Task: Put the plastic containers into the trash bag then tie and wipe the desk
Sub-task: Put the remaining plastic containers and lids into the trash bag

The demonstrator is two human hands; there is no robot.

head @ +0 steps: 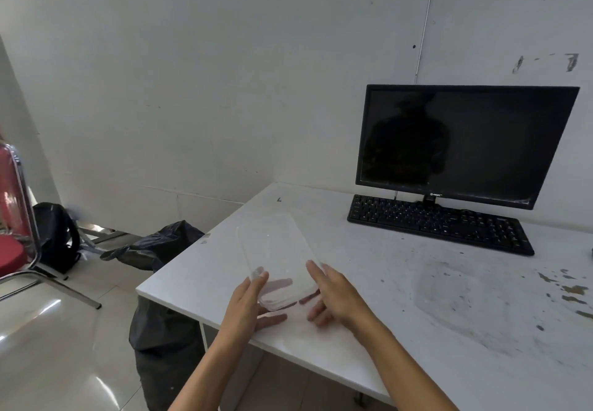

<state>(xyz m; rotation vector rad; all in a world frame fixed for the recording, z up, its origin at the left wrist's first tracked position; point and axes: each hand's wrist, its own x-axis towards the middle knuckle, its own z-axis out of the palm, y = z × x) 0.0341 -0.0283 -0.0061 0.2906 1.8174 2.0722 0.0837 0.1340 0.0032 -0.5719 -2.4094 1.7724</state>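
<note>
Both hands seemingly around clear container

The white, stained tabletop lay bare to the right of both hands, open for passing. A black keyboard and black monitor blocked the far side. Left of the tabletop's edge, a crumpled black trash bag stood on the floor.
</note>
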